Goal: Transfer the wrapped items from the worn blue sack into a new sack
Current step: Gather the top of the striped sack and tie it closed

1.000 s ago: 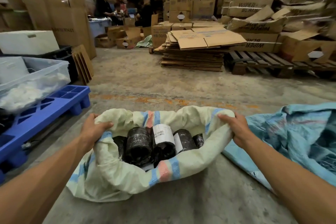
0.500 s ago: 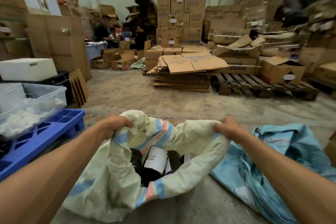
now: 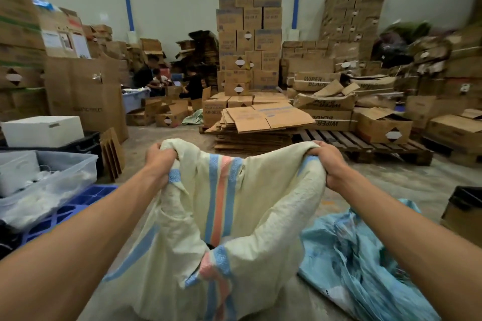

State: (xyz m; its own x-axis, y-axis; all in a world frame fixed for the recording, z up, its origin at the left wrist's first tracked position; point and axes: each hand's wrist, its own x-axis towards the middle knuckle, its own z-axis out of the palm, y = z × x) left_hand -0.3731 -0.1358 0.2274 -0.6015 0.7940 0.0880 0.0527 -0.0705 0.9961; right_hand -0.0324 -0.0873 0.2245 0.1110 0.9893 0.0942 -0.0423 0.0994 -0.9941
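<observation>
Sack mouth sits higher than a second ago: the new sack [image 3: 260,206] is pulled up tall between both arms, whereas earlier its rim was rolled low and the black wrapped items showed inside. Now those items are hidden; only a small dark gap shows at the bottom of the opening. View has also tilted up, more of the stacked cartons [image 3: 249,41] behind the sack in sight.

Left hand [image 3: 159,161] grips the sack's far-left rim, fingers curled tight into bunched fabric. Right hand [image 3: 327,161] does the same at the far-right rim, fist closed round a gathered fold. Rim is stretched between the two fists.

Sack is cream woven plastic with a blue-orange-blue stripe running down the inner far wall and again on the near lip, which sags toward the camera. It stands on the concrete floor [image 3: 407,180]. Worn blue sack [image 3: 365,255] lies flat and crumpled just right of it, touching its base. Blue pallet [image 3: 86,198] is left of the sack.
</observation>
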